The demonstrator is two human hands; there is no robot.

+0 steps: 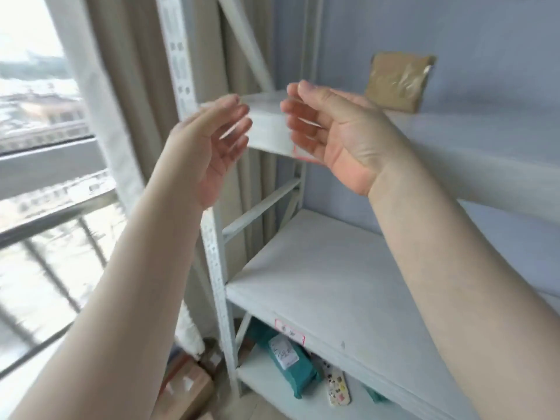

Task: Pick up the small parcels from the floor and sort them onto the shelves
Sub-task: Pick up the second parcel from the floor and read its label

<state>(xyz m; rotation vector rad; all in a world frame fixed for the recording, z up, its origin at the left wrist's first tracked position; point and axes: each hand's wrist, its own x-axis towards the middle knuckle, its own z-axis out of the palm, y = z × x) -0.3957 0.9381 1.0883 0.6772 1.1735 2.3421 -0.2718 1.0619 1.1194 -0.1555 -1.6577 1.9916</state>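
Note:
Both my hands are raised in front of the white metal shelf unit (318, 268). My left hand (218, 144) and my right hand (330, 128) face each other, fingers spread, with nothing in them, level with the front edge of an upper shelf (266, 128). A brown padded parcel (397, 81) leans upright against the wall on that upper shelf, behind and to the right of my right hand. A teal parcel (288, 362) with a white label lies on the lowest shelf, next to a small patterned white parcel (336, 386). The picture is motion-blurred.
A window with a dark railing (51, 225) and beige curtains (127, 86) fills the left side. Brown cardboard boxes (185, 386) sit on the floor beside the shelf's perforated post (215, 268). The middle shelf board carries a red-bordered label (289, 327) on its front edge.

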